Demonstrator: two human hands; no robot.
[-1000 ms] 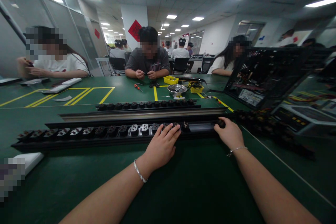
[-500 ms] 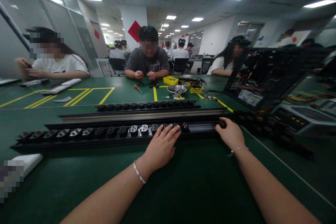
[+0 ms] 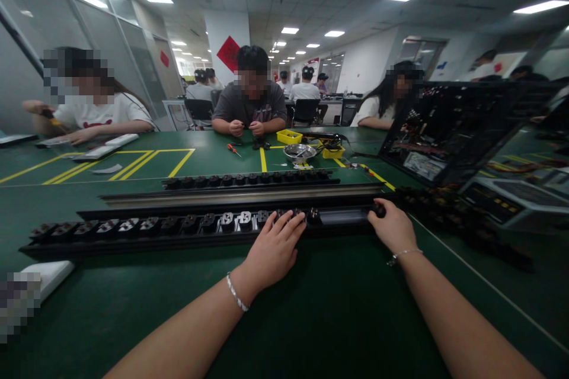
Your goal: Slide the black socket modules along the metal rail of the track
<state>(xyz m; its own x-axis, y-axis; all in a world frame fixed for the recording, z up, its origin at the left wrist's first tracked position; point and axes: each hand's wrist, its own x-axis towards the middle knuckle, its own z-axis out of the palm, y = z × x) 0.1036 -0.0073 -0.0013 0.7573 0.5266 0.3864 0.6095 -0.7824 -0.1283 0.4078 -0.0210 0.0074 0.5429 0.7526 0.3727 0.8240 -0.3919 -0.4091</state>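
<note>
Tabletop (image 3: 338, 308): right hand (image 3: 393, 225) pinches piece (image 3: 379, 209) by rail end (image 3: 355, 217).

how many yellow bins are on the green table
2. One yellow bin stands just behind the metal bowl, toward its left; the other is right of the bowl, with black cables over it. More could be hidden behind the large black case.

On the black rail (image 3: 178, 244), the left hand (image 3: 272, 249) covered parts of several pronged pieces (image 3: 263, 218). At the rail's right end, the right hand (image 3: 393, 225) hid much of a dark piece (image 3: 379, 209), its shape unclear. Off the rail's left end, a white object (image 3: 48, 278) ran out of view, partly pixelated. Right of the rail, dark parts (image 3: 471, 222) blurred together.
</note>
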